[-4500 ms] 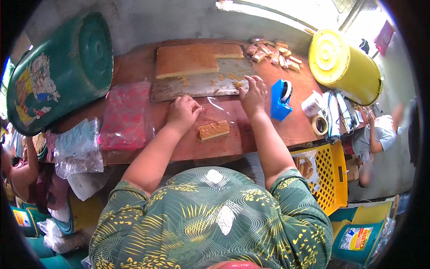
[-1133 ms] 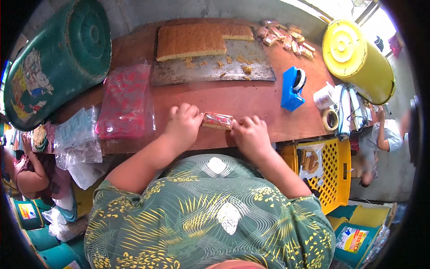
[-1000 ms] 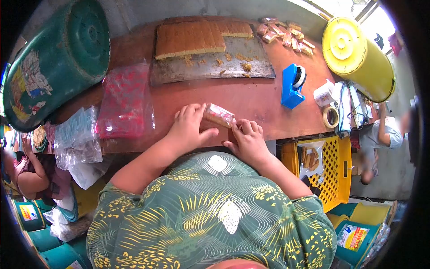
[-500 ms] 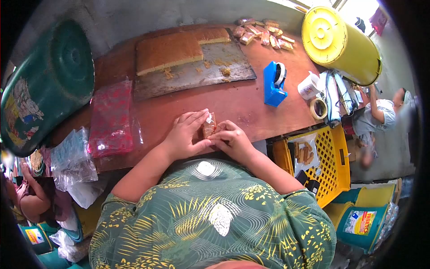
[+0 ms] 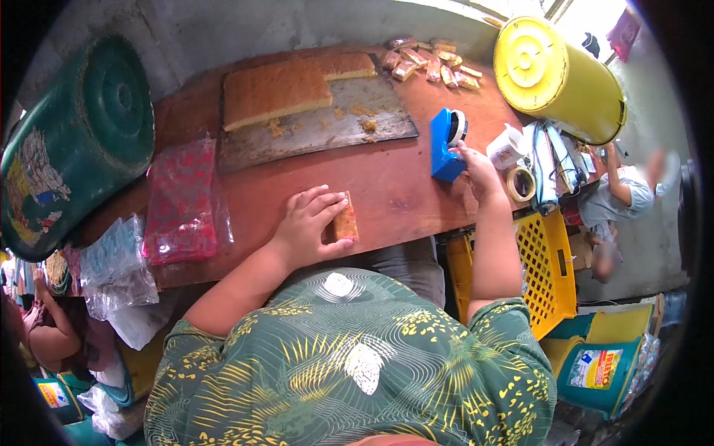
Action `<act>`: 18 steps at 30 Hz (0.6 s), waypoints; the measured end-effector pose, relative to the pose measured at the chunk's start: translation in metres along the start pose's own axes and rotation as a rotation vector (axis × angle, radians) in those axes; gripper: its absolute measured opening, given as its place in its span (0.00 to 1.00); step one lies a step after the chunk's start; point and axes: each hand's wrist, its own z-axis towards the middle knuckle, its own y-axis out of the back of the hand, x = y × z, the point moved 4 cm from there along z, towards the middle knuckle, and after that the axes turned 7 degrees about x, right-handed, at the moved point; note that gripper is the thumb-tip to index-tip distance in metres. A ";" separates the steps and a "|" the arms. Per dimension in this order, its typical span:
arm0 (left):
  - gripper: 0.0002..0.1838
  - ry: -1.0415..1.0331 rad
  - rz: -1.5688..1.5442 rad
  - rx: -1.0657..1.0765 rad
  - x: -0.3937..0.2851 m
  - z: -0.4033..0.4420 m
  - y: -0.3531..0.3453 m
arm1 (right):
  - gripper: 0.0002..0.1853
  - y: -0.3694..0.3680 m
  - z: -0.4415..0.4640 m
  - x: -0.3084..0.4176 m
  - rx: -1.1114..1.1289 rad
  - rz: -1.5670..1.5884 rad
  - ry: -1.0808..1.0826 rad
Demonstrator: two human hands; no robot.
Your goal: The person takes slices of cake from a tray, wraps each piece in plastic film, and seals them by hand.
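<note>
A small wrapped slice of cake [image 5: 346, 221] lies on the table near its front edge. My left hand [image 5: 306, 229] is closed around it from the left, with fingertips on its far end and thumb at its near end. My right hand [image 5: 480, 175] is at the front end of the blue tape dispenser [image 5: 442, 152], its fingers bent against the cutting end. Whatever those fingers pinch is too small to make out. A white-rimmed tape roll [image 5: 457, 128] sits in the dispenser.
Behind my hands, a metal tray [image 5: 297, 145] carries a large sheet of cake [image 5: 275, 93]. Wrapped slices [image 5: 435, 63] are piled at the back. Printed plastic wrappers [image 5: 182, 197] lie left. A white mug [image 5: 507, 147], tape roll [image 5: 520, 183], yellow drum [image 5: 561, 82] and yellow crate [image 5: 550, 275] stand right.
My right hand has left the cake slice and moved right to the tape dispenser. My left hand stays on the slice, whose top now shows more.
</note>
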 end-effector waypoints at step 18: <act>0.35 0.014 -0.173 -0.111 0.002 -0.003 0.002 | 0.20 -0.026 -0.054 -0.019 -0.385 -0.376 0.538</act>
